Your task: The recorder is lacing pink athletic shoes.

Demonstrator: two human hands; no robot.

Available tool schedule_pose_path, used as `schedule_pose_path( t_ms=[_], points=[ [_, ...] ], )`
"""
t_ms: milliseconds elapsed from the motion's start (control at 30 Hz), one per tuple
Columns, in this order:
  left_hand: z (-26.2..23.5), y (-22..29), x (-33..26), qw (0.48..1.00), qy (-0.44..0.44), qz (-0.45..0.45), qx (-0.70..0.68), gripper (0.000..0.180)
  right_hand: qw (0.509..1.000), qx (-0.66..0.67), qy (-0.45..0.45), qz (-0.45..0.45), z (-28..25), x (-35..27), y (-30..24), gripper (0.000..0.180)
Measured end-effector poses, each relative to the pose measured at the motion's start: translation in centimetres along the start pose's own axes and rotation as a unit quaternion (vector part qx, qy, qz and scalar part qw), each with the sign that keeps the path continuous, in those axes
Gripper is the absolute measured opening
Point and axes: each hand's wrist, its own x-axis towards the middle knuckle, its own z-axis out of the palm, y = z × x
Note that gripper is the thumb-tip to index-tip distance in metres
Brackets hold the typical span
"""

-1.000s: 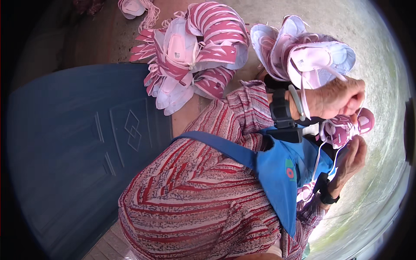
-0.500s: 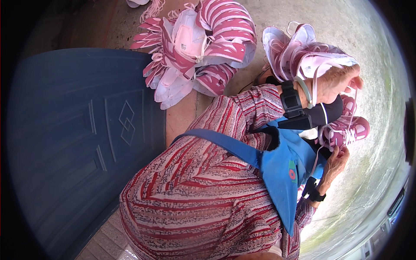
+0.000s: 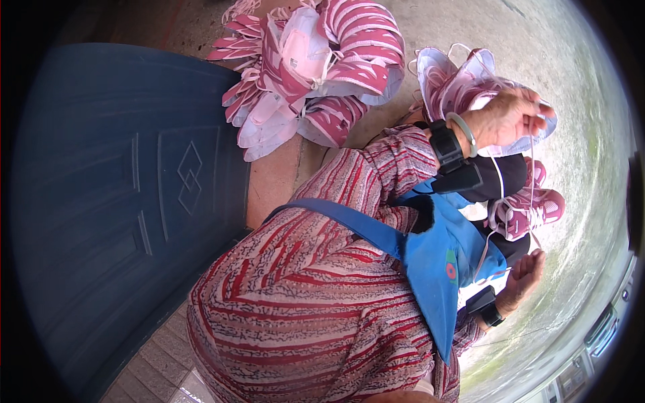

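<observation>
A dark pink sneaker upper [image 3: 516, 218] with white lacing sits by my dark trouser legs, beyond the blue apron [image 3: 450, 248]. Another pink piece [image 3: 535, 172] lies close behind it. My left hand [image 3: 514, 117], with a pale bangle and black wrist strap, is raised above it, pinching a pale pink shoelace [image 3: 532, 168] that runs taut down to the lacing. My right hand [image 3: 523, 281], wearing a black wrist strap, is below the upper in the picture. Its fingers are curled, and a lace [image 3: 535, 240] reaches its fingertips from the upper.
A large pile of pink and white uppers [image 3: 359, 54] lies at the top, strung in curved rows. A smaller stack [image 3: 457, 84] is beyond my left wrist. A dark blue panelled surface [image 3: 94, 188] fills the left side. Concrete floor [image 3: 584, 168] stretches to the right.
My right hand has left the sneaker upper and moved down in the picture, drawing a lace out. My left hand has shifted slightly to the left, still gripping its lace.
</observation>
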Motion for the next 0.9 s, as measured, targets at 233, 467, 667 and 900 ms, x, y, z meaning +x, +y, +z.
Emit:
schedule_pose_path(
  t_ms=[233, 467, 667, 900],
  points=[
    [-1.4, 1.5, -0.2, 0.999, 0.0, 0.033, -0.017, 0.011, 0.879, 0.421, -0.213, -0.073, 2.6, -1.9, -4.3, 0.029],
    [-1.0, 4.4, -0.7, 0.984, -0.004, 0.136, 0.117, 0.017, 0.805, 0.545, -0.225, -0.062, 0.2, -0.6, -4.8, 0.028],
    [0.1, 4.8, -1.3, 0.954, 0.042, 0.182, 0.234, 0.022, 0.892, 0.443, -0.086, -0.021, -12.2, 3.0, 5.8, 0.022],
    [2.1, 6.3, -2.7, 0.95, 0.048, 0.165, 0.262, 0.029, 0.975, 0.204, -0.082, -0.028, -19.8, 6.1, 11.9, 0.031]
  ],
)
